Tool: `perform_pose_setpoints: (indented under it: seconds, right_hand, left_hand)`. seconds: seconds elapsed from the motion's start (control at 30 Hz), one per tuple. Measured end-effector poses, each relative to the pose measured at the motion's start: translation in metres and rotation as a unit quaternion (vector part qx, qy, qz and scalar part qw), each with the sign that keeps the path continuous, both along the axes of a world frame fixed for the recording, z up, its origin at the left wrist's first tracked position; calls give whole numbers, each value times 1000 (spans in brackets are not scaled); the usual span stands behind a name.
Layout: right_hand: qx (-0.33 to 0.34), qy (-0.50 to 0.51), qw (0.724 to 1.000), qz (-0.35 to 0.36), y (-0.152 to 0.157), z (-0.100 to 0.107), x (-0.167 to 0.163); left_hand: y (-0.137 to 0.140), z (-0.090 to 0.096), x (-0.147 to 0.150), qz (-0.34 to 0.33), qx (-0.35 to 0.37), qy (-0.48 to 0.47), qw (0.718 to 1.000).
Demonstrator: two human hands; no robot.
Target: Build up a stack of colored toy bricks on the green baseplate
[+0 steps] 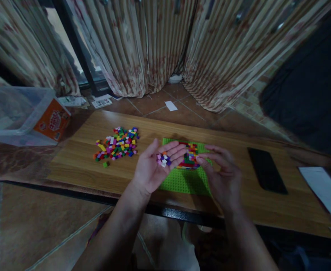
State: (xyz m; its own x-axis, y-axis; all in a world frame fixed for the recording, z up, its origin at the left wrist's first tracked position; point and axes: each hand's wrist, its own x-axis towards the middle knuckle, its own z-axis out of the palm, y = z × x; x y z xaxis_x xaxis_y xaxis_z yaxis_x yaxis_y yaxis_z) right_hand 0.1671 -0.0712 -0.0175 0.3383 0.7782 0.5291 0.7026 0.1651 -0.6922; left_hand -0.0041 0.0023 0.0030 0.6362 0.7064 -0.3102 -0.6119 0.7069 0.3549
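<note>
My left hand (150, 169) is held palm up with its fingers extended. On its palm and fingers rests a small heap of toy bricks (164, 159), white, purple and pink. My right hand (223, 171) hovers over the right part of a green studded baseplate (188, 182), thumb and forefinger brought together; whatever sits between their tips is too small to make out. Rows of multicoloured bricks (192, 156) are attached to the baseplate, partly covered by my left fingers. Left of my left hand, a loose pile of colourful bricks (118, 143) is spread on the wooden table (77, 165).
A black phone-like slab (267, 170) lies on the table at the right, with white paper (323, 190) beyond it. At the far left stands a clear plastic bin (18, 116) with an orange label. Striped curtains (131, 45) hang behind the table.
</note>
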Motion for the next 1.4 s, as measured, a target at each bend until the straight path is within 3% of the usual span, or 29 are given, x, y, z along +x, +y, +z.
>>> perform_pose_setpoints:
  seconds: [0.2,0.47,1.4]
  right_hand:
    - [-42,-64,997,16,-5,-11,16]
    - [-67,-126,989,27,-3,-17,14]
    - [-54,-88,995,-5,-4,-30,10]
  left_hand:
    - [5,1,-8,57,-8,21,998]
    - [5,1,-7,67,-15,28,997]
    - [3,-1,-3,48,-10,34,998]
